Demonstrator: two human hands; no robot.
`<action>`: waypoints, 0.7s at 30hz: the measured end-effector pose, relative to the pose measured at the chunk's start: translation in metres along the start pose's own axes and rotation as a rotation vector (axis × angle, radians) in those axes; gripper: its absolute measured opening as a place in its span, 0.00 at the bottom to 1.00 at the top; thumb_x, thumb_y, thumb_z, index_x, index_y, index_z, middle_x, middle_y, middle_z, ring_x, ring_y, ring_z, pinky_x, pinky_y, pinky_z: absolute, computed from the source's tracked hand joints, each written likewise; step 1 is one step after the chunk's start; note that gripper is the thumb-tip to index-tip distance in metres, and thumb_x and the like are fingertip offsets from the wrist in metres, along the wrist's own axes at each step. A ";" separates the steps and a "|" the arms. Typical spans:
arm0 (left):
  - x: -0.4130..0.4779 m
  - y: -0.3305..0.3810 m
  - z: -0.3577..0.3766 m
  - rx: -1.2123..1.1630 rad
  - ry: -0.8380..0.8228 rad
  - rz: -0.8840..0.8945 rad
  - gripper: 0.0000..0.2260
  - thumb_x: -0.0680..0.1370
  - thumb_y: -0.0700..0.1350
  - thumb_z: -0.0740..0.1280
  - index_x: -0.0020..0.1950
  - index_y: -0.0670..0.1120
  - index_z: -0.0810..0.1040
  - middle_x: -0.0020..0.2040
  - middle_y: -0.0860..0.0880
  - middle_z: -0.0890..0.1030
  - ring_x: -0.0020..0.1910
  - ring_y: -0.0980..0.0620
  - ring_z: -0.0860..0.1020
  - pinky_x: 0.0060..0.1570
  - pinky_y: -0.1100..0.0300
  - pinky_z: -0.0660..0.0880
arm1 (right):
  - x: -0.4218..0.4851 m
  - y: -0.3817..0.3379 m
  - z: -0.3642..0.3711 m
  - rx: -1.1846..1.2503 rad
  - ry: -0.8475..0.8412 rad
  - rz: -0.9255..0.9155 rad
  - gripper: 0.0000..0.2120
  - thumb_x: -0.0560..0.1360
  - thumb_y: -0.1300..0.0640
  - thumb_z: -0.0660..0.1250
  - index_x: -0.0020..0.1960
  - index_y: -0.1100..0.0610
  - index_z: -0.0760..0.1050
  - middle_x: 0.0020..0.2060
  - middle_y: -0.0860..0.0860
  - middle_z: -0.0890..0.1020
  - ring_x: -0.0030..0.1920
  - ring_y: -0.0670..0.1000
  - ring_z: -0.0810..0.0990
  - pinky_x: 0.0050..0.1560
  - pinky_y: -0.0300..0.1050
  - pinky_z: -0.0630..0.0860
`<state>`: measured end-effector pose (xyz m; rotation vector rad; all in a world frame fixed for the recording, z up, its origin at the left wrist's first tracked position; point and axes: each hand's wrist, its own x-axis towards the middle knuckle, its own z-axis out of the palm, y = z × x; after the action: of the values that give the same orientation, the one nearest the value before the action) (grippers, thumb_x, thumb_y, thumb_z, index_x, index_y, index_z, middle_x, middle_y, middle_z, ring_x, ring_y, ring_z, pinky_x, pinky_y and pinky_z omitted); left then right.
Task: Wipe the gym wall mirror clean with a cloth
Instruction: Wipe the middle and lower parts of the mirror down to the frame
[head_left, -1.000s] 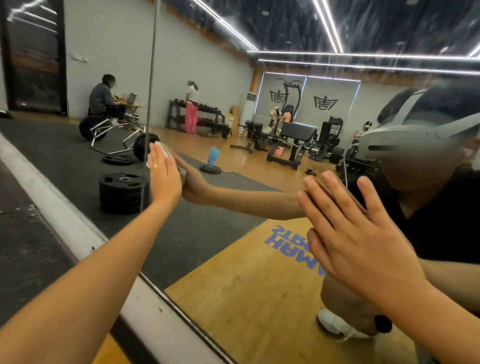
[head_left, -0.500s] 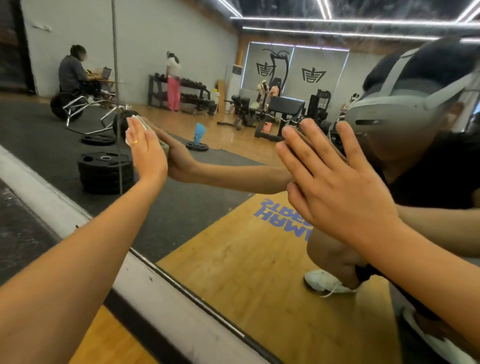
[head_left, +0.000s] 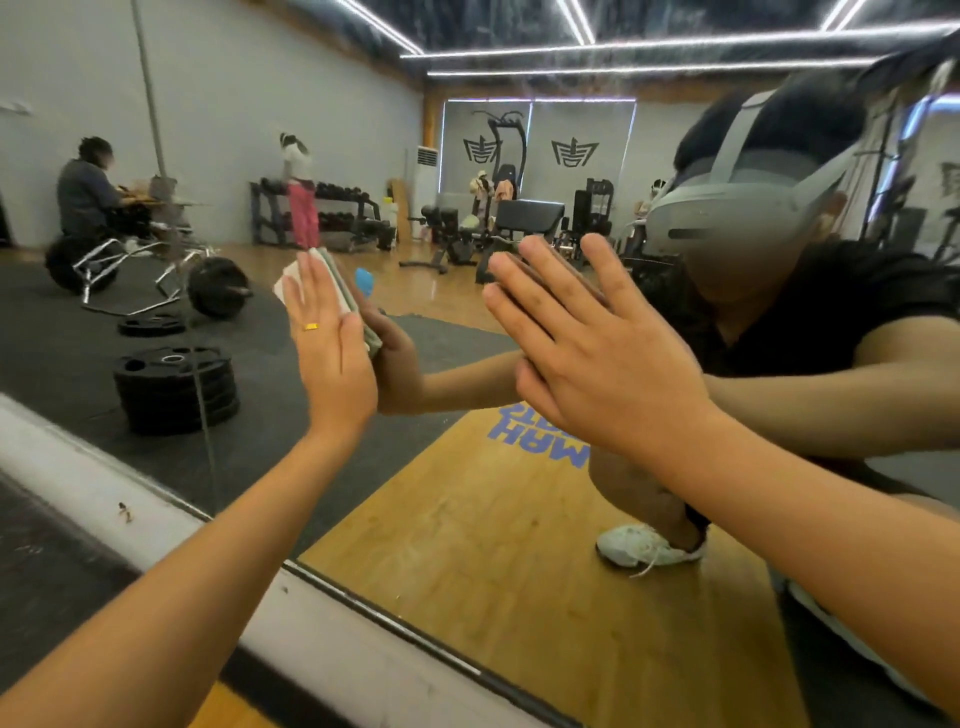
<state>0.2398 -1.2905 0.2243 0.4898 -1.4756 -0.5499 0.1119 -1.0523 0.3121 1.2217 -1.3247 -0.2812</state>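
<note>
The wall mirror fills most of the view and reflects the gym and my own crouched figure. My left hand, a gold ring on one finger, presses a folded white cloth flat against the glass with straight fingers. Only the cloth's edges show above and beside the fingers. My right hand lies flat on the mirror to the right, fingers spread and straight, holding nothing.
A white sill runs along the mirror's bottom edge, dark floor mat to its left. A vertical seam splits the mirror panels. Reflected are stacked weight plates, a barbell, benches, a dumbbell rack and other people far off.
My left hand with the cloth has slid to the right across the glass, past the panel seam. My right hand stays pressed flat on the mirror.
</note>
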 end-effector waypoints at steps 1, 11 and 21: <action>0.003 -0.002 -0.004 0.026 -0.039 0.072 0.28 0.85 0.42 0.52 0.85 0.47 0.49 0.82 0.60 0.46 0.82 0.58 0.40 0.78 0.66 0.39 | 0.001 0.000 0.000 -0.008 0.012 0.003 0.29 0.85 0.47 0.46 0.83 0.59 0.56 0.83 0.58 0.56 0.83 0.61 0.51 0.80 0.66 0.43; -0.066 0.041 0.038 -0.086 0.142 -0.119 0.27 0.84 0.45 0.51 0.85 0.48 0.54 0.83 0.59 0.52 0.84 0.55 0.46 0.81 0.59 0.44 | 0.002 -0.001 0.001 -0.033 0.039 0.018 0.29 0.85 0.48 0.46 0.82 0.59 0.58 0.82 0.58 0.59 0.82 0.61 0.54 0.80 0.67 0.47; -0.123 0.078 0.060 -0.373 0.038 -0.259 0.31 0.80 0.39 0.53 0.85 0.48 0.53 0.85 0.55 0.51 0.83 0.60 0.44 0.79 0.65 0.45 | -0.003 0.005 -0.004 0.027 -0.048 -0.026 0.29 0.86 0.47 0.44 0.83 0.58 0.55 0.83 0.59 0.56 0.83 0.61 0.51 0.80 0.67 0.47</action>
<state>0.1814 -1.1515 0.1780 0.3948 -1.2420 -0.9937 0.1120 -1.0460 0.3158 1.2626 -1.3580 -0.3140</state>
